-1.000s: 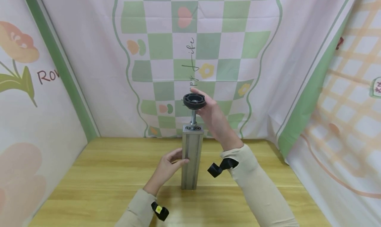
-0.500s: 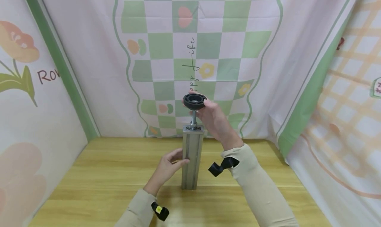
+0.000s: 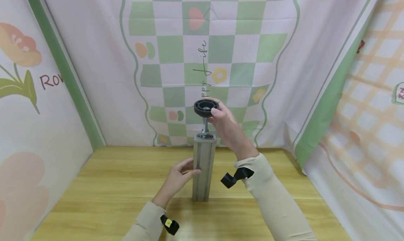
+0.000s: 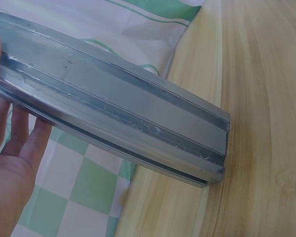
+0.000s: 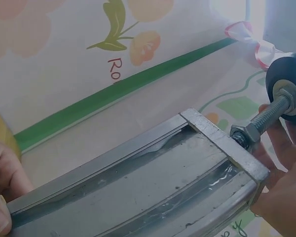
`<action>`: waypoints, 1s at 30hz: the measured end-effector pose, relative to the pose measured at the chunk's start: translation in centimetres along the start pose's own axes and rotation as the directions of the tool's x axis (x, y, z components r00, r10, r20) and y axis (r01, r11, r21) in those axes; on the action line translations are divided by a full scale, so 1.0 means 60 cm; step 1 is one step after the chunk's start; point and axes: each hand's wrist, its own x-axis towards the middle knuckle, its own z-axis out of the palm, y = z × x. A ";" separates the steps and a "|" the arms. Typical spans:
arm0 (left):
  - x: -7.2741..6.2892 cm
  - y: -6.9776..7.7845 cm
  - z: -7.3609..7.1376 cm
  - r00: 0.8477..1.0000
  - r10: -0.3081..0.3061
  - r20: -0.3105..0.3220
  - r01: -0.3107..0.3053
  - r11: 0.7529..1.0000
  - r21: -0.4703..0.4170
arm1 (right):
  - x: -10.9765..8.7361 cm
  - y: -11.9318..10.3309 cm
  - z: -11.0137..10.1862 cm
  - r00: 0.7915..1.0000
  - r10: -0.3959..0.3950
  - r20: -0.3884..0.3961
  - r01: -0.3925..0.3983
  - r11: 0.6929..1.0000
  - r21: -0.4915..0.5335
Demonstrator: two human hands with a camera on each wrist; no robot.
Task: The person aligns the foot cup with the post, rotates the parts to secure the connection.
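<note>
Potentially, the upright grey metal slotted profile [image 3: 205, 163], standing on its narrow end mid-table, could tip. A sideways push high up by the right grip [image 3: 228, 127] would be the likely cause, more so if the left grip [image 3: 176, 179] slackened. The left grip pinches the profile's left edge between thumb and fingers. The right grip holds the ribbed round black foot [image 3: 203, 113], thumb on the rim, fingers at the far side. A silvery threaded rod [image 5: 269, 116] with a hex nut [image 5: 247, 134] joins foot and end plate [image 5: 226, 144]. Long grooves and scuffs mark the profile; the yellow wooden table [image 3: 126, 181] supports it.
</note>
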 end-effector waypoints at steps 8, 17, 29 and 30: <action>0.000 -0.002 -0.001 1.000 0.000 0.000 0.000 1.000 0.001 | -0.004 -0.002 0.006 0.993 -0.010 -0.117 -0.010 0.986 -0.168; 0.000 -0.005 -0.001 1.000 0.007 0.006 -0.007 1.000 0.003 | -0.006 -0.006 0.020 0.982 -0.042 -0.184 0.006 0.982 -0.188; 0.000 -0.001 -0.001 1.000 -0.012 0.001 0.012 1.000 0.011 | -0.005 -0.003 0.014 0.995 -0.056 -0.085 0.035 0.972 -0.231; 0.000 -0.001 -0.001 1.000 -0.013 0.001 0.013 1.000 0.010 | -0.004 -0.002 0.012 0.996 -0.055 -0.066 0.040 0.977 -0.210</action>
